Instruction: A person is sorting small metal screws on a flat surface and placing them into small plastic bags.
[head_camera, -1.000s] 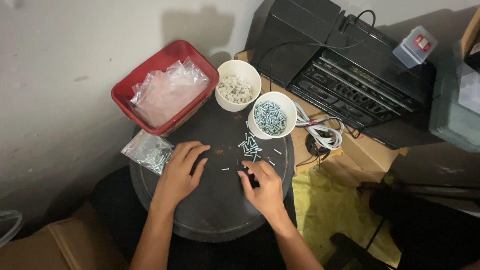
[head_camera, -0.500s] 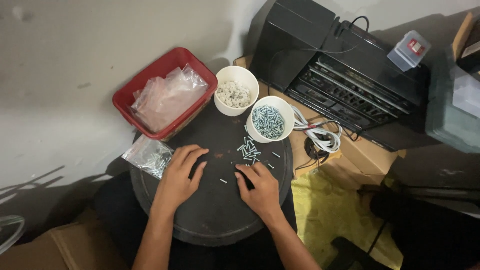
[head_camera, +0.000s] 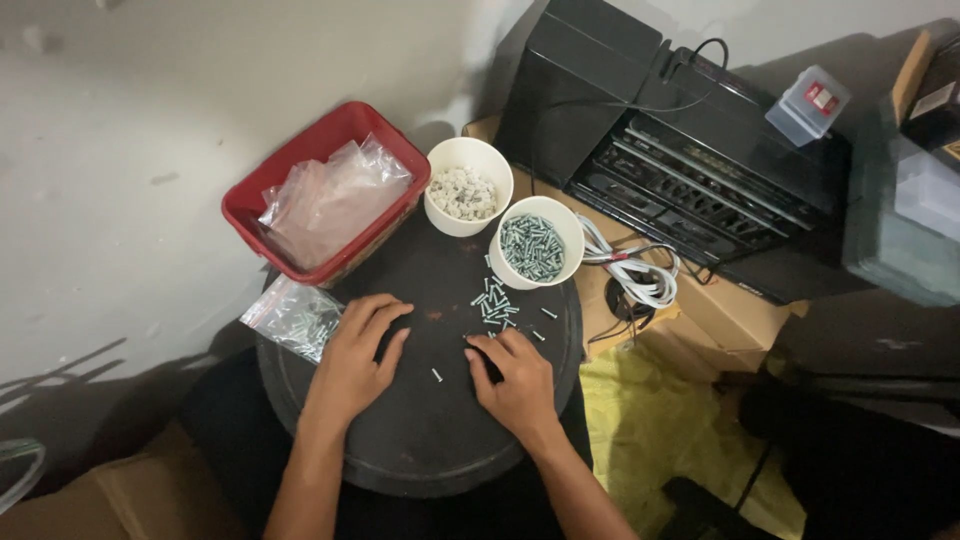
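Both hands lie palm-down on a round dark counter (head_camera: 430, 440), seen from a head-worn camera. The left hand (head_camera: 355, 355) is spread flat with its grip open and empty, fingers toward a small clear bag of screws (head_camera: 295, 318) at the counter's left edge; it sits much where it did half a second ago. The right hand (head_camera: 515, 375) has its fingers curled over the surface, and whether they pinch anything cannot be told; a dark object seen under it a second ago no longer shows. A single loose screw (head_camera: 436, 375) lies between the two hands, and a small scatter of screws (head_camera: 495, 300) lies just beyond the right fingertips. Past that stands a white cup of silver screws (head_camera: 535, 245), touching a second white cup of pale plugs (head_camera: 462, 190). A red tray (head_camera: 255, 205) holding empty clear bags sits to the left. Behind, a black stereo (head_camera: 700, 170) rests on cardboard.
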